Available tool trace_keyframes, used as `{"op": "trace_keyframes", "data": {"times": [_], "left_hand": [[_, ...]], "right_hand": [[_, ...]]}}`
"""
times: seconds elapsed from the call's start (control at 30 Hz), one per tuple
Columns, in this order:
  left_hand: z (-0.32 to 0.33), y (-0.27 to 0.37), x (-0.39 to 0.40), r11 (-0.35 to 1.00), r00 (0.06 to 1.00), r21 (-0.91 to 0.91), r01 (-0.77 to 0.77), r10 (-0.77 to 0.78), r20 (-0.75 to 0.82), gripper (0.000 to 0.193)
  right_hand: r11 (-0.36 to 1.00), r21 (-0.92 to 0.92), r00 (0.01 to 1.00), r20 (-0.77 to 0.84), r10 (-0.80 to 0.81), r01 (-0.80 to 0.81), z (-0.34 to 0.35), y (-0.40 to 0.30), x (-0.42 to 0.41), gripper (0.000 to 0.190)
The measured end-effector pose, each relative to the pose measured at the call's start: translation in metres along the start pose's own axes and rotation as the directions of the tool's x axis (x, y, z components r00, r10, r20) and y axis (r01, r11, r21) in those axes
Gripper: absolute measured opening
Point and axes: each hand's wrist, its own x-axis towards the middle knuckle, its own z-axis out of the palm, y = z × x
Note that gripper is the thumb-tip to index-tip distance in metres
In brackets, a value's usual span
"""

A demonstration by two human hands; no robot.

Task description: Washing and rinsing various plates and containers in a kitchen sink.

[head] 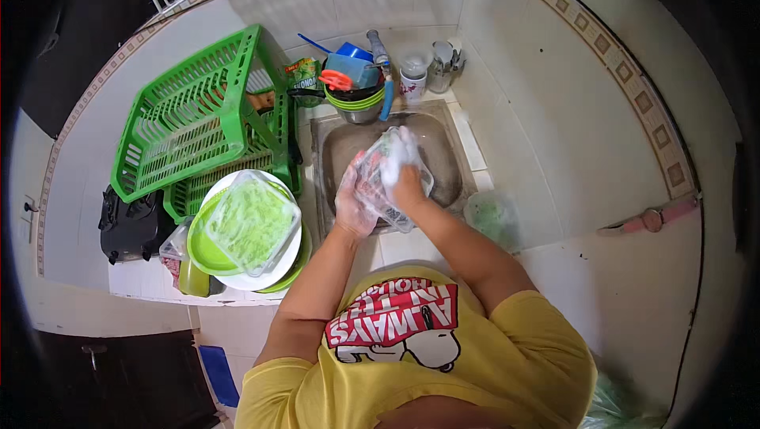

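Over the sink (332,144), a clear plastic container (386,203) is tilted and coated with soap suds. My left hand (356,203) grips it along its left side. Thick white foam (392,168) covers much of my right hand (408,182), which presses against the container. Whether a sponge is under that foam is hidden. Left of the sink, a second soapy clear container (255,224) lies on a green plate (199,242) and a white plate (291,263), which are stacked.
A green plastic dish rack (178,126) stands at the left, beside a black case (133,227). Behind the sink, stacked bowls (356,108) sit near the faucet (377,46). A cup (412,84) and a glass with utensils (440,76) stand right of them. A translucent tub (493,218) sits right of the sink.
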Motion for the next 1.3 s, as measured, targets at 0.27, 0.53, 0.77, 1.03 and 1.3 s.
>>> {"op": "trace_keyframes", "data": {"times": [0.27,0.53,0.77,1.03,1.3], "left_hand": [[-0.006,0.004,0.002,0.993,0.987,0.033,-0.111,0.114,-0.113,0.049],[-0.009,0.002,0.015,0.995,0.915,0.049,-0.091,0.103,-0.390,0.040],[-0.095,-0.015,0.050,0.998,0.895,-0.065,-0.005,-0.025,-0.446,0.050],[-0.084,-0.030,0.056,0.991,0.936,-0.129,-0.043,-0.005,-0.352,0.025],[-0.085,-0.046,0.091,0.964,0.735,0.265,0.026,0.161,-0.658,0.031]], "right_hand": [[0.914,0.390,0.791,0.592,-0.156,-0.112,-0.012,-0.005,-0.064,0.040],[0.985,0.115,0.833,0.527,-0.171,0.130,-0.104,0.045,-0.075,0.032],[0.893,-0.443,0.987,0.091,0.133,-0.080,-0.151,0.151,-0.133,0.008],[0.925,-0.347,0.949,0.207,0.238,-0.156,-0.141,0.073,-0.019,0.006],[0.987,-0.017,0.962,0.224,-0.153,0.161,-0.022,0.026,0.134,0.014]]}}
